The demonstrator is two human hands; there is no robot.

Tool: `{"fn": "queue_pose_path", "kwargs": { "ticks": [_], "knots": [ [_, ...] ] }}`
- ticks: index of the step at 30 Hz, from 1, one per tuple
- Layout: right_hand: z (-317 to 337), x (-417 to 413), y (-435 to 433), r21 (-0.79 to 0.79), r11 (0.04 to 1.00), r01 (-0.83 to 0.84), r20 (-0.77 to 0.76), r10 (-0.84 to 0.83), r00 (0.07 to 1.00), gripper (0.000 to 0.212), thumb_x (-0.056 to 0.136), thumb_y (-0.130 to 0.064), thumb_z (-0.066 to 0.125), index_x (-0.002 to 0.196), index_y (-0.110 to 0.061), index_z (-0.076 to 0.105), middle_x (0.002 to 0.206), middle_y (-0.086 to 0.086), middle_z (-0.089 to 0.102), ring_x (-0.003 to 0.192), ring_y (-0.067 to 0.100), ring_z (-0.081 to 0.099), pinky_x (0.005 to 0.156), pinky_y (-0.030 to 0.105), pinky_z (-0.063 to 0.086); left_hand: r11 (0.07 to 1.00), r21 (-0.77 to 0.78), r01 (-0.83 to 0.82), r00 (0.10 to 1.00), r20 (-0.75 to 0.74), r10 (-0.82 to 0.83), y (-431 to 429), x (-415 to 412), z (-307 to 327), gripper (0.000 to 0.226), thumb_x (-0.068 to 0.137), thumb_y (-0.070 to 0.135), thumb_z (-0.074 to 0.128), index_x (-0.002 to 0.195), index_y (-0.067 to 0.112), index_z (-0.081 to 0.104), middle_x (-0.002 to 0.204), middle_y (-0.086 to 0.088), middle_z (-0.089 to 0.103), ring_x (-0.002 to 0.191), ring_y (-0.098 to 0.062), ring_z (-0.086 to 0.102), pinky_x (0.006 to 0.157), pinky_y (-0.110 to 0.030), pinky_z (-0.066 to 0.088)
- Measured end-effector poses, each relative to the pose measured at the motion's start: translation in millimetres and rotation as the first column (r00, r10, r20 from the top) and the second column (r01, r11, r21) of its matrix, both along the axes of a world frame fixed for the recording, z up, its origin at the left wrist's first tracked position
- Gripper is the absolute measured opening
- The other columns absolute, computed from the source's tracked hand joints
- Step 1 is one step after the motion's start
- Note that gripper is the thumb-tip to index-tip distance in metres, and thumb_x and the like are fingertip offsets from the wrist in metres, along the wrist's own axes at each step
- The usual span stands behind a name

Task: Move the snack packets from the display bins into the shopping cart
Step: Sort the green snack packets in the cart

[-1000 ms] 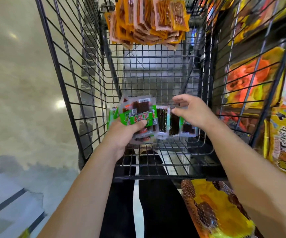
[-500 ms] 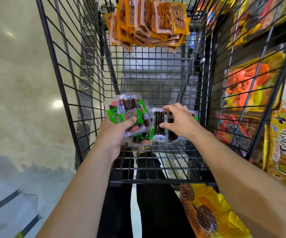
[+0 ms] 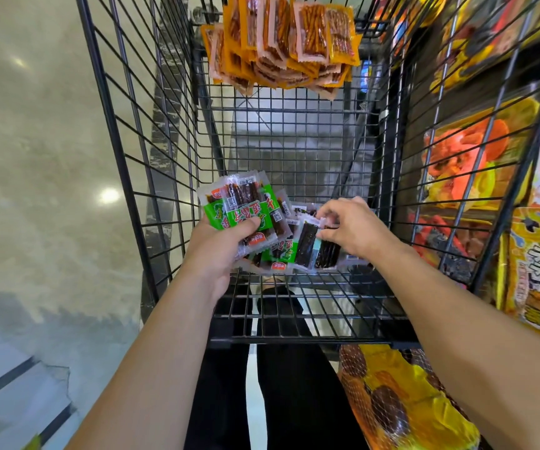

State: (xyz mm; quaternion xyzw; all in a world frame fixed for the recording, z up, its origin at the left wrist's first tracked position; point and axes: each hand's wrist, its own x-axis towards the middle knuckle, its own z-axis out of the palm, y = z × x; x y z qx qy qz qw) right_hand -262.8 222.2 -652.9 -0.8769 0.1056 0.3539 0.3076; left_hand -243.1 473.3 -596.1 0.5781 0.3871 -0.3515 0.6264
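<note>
pale floor | left hand grips green packets | right hand at 3 o'clock pinches dark packet | likely light, slick; grip seams

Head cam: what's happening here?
A person is loading snack packets into a wire shopping cart. The left hand grips a stack of green packets; the right hand pinches loose packets beside it, low over the cart's near end. A pile of orange packets already lies at the far end.
</note>
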Motion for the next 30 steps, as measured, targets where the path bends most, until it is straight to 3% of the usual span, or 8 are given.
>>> {"fn": "queue_pose_path", "kwargs": {
  "ticks": [7,12,16,18,21,25,27,30],
  "knots": [
    [1.4,-6.5,8.3,-0.041,0.998,0.05,0.086,-0.047,0.995,0.023,0.088,-0.031,0.081,0.108,-0.027,0.07,0.091,-0.01,0.055,0.093,0.018,0.057,0.082,0.033,0.045,1.0,0.011,0.021,1.0,0.015,-0.021,-1.1,-2.1,-1.6,0.037,0.091,0.006,0.079,0.125,0.015,0.069,0.115,-0.004,0.08,0.105,-0.033,0.078,0.081,-0.064,0.063],
    [-3.3,-6.6,12.5,-0.012,0.99,0.143,-0.005,-0.143,0.99,0.025,0.086,-0.031,0.083,0.084,-0.029,0.059,0.085,-0.015,0.057,0.077,0.006,0.053,0.063,0.027,0.037,0.999,0.036,0.038,0.999,0.025,-0.039,0.3,-2.8,-5.1,0.037,0.089,0.008,0.081,0.123,0.018,0.07,0.112,0.0,0.081,0.106,-0.027,0.078,0.093,-0.057,0.06],
    [9.7,-0.1,4.2,0.027,0.981,0.194,-0.096,-0.191,0.977,0.02,0.089,-0.03,0.081,0.089,-0.027,0.062,0.088,-0.013,0.057,0.075,0.005,0.053,0.059,0.025,0.036,0.999,0.037,0.031,0.999,0.035,-0.033,2.1,-4.8,-5.4,0.037,0.089,0.006,0.081,0.123,0.017,0.07,0.108,0.0,0.082,0.097,-0.023,0.08,0.072,-0.043,0.067],
    [25.1,3.8,-2.1,-0.018,0.984,0.178,-0.058,-0.179,0.982,0.012,0.091,-0.031,0.078,0.099,-0.028,0.069,0.093,-0.011,0.063,0.082,0.009,0.059,0.064,0.026,0.039,0.999,0.042,0.034,0.999,0.041,-0.036,2.0,-5.0,-4.7,0.038,0.089,0.006,0.082,0.124,0.017,0.07,0.109,-0.002,0.082,0.1,-0.026,0.08,0.074,-0.046,0.066],
    [58.1,9.3,-15.6,-0.095,0.984,0.149,-0.012,-0.151,0.989,0.005,0.092,-0.034,0.076,0.092,-0.035,0.071,0.091,-0.013,0.068,0.089,0.011,0.063,0.073,0.03,0.042,0.998,0.026,0.055,0.998,0.036,-0.056,0.2,-3.8,-2.6,0.042,0.09,0.005,0.081,0.127,0.015,0.066,0.117,-0.007,0.079,0.107,-0.035,0.077,0.088,-0.064,0.059],
    [94.0,19.6,-31.6,0.131,0.986,0.103,0.011,-0.105,0.994,0.003,0.088,-0.031,0.081,0.09,-0.031,0.078,0.08,-0.012,0.073,0.077,-0.003,0.064,0.068,0.021,0.049,0.995,-0.047,0.089,0.995,0.04,-0.087,-2.6,-4.2,1.1,0.038,0.091,0.0,0.077,0.124,0.012,0.064,0.117,-0.011,0.079,0.096,-0.037,0.08,0.076,-0.07,0.061],
    [99.5,24.3,-30.2,0.316,0.943,0.105,0.013,-0.116,0.993,0.006,0.087,-0.025,0.082,0.09,-0.029,0.08,0.08,-0.012,0.075,0.069,-0.007,0.063,0.064,0.009,0.046,0.99,-0.081,0.116,0.993,0.042,-0.112,-4.6,-4.8,4.6,0.036,0.091,0.0,0.077,0.121,0.013,0.063,0.115,-0.012,0.08,0.097,-0.038,0.079,0.082,-0.071,0.06],
    [92.9,30.2,-24.1,0.434,0.894,0.106,0.033,-0.133,0.991,0.009,0.087,-0.025,0.082,0.089,-0.034,0.079,0.081,-0.014,0.075,0.07,-0.007,0.063,0.066,0.008,0.046,0.972,-0.151,0.178,0.983,0.062,-0.17,-7.3,-5.6,9.6,0.033,0.092,0.002,0.075,0.121,0.011,0.063,0.113,-0.012,0.08,0.099,-0.037,0.079,0.092,-0.071,0.056]
  ]
}}
